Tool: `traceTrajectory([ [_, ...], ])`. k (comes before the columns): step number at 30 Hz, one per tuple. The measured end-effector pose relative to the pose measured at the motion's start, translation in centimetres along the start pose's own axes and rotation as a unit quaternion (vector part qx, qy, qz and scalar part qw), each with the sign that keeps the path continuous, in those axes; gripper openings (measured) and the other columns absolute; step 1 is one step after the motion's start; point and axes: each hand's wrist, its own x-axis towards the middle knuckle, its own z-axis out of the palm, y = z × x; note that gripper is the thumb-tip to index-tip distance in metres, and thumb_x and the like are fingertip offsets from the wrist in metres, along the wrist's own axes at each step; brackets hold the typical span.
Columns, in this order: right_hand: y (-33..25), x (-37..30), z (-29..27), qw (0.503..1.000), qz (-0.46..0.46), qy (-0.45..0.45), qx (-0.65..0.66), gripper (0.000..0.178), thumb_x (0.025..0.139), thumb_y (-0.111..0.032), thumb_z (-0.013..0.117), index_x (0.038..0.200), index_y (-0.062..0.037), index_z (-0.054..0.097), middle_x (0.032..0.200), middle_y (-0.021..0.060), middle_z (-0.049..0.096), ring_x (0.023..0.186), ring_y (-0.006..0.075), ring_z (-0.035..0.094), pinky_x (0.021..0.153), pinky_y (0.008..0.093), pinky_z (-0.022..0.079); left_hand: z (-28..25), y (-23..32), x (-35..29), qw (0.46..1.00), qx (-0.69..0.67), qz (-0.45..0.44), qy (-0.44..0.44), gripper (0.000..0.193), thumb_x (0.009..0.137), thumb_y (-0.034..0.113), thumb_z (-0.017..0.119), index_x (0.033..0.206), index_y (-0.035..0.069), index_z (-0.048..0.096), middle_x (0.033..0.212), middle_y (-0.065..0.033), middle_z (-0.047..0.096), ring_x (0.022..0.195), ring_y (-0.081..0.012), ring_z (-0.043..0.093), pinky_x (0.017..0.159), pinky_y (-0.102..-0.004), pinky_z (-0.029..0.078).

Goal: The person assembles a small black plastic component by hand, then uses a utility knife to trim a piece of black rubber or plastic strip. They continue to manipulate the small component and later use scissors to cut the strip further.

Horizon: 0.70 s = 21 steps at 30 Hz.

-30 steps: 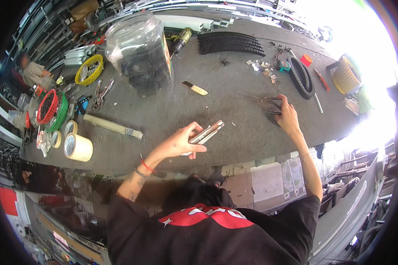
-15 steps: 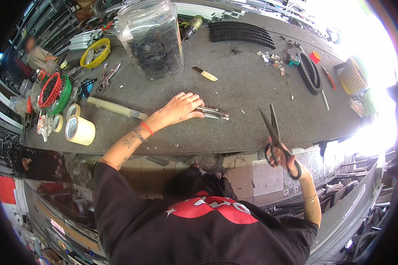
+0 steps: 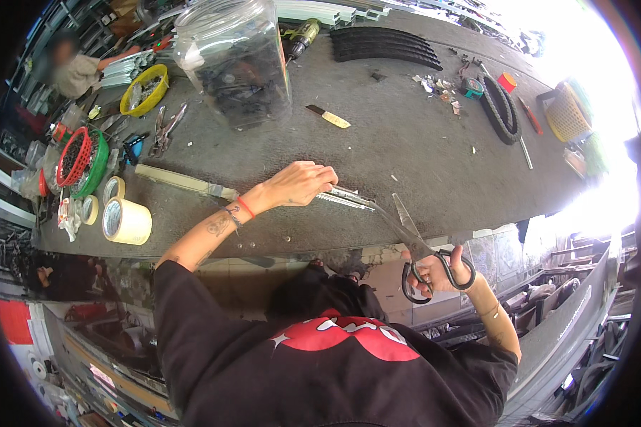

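Observation:
My left hand [image 3: 299,183] is closed around a bundle of thin silvery strips [image 3: 350,198], whose ends stick out to the right just above the workbench. On the other side of the wrist, a long beige bar [image 3: 181,179] lies in line with them; whether it is the same piece is hidden by my hand and forearm. My right hand [image 3: 436,273] has its fingers through the black handles of large scissors [image 3: 414,240]. Their blades are spread and point up and left, one tip close to the strip ends. Whether they touch, I cannot tell.
Rolls of masking tape [image 3: 128,222] stand at the left, near red [image 3: 73,158] and green baskets. Farther back are a big clear jar [image 3: 238,78], a cordless drill [image 3: 304,39] and a knife [image 3: 327,116]. A black chain loop [image 3: 500,110] lies right. Another person [image 3: 75,71] is far left.
The scissors have come left and lower, opened wider, toward the strips. My left hand has shifted slightly right and down, and its grip looks tighter. The other person's arm now reaches out.

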Motion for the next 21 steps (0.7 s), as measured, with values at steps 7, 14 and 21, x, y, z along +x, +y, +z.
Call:
traceTrajectory([
  [7, 1.7, 1.9, -0.6, 0.982, 0.028, -0.072, 0.173, 0.12, 0.056, -0.09, 0.031, 0.141, -0.0063, 0.022, 0.098, 0.013, 0.05, 0.076, 0.0162, 0.047, 0.063, 0.0324, 0.043, -0.1, -0.1, 0.2, 0.999, 0.018, 0.012, 0.039, 0.023, 0.086, 0.027, 0.055, 0.076, 0.006, 0.053, 0.065, -0.0051, 0.052, 0.058, -0.024, 0.054, 0.055, -0.0356, 0.042],
  [14, 3.7, 3.3, -0.2, 0.936, -0.044, -0.102, 0.335, 0.116, 0.06, -0.089, 0.03, 0.143, -0.0092, 0.013, 0.1, 0.0153, 0.049, 0.076, 0.0188, 0.045, 0.064, 0.0347, 0.042, -0.2, -1.0, 0.6, 0.999, 0.043, 0.007, 0.009, 0.026, 0.084, 0.03, 0.058, 0.073, 0.006, 0.054, 0.072, -0.0039, 0.053, 0.068, -0.0208, 0.055, 0.06, -0.034, 0.043],
  [21, 3.7, 5.1, -0.5, 0.908, -0.093, -0.114, 0.393, 0.112, 0.063, -0.086, 0.03, 0.142, -0.0081, 0.015, 0.108, 0.0249, 0.054, 0.096, 0.0338, 0.055, 0.074, 0.0439, 0.045, -1.3, 5.8, 3.7, 0.97, 0.177, 0.03, -0.166, 0.034, 0.081, 0.037, 0.058, 0.102, 0.012, 0.049, 0.097, -0.0039, 0.048, 0.092, -0.0173, 0.048, 0.072, -0.0332, 0.039],
])
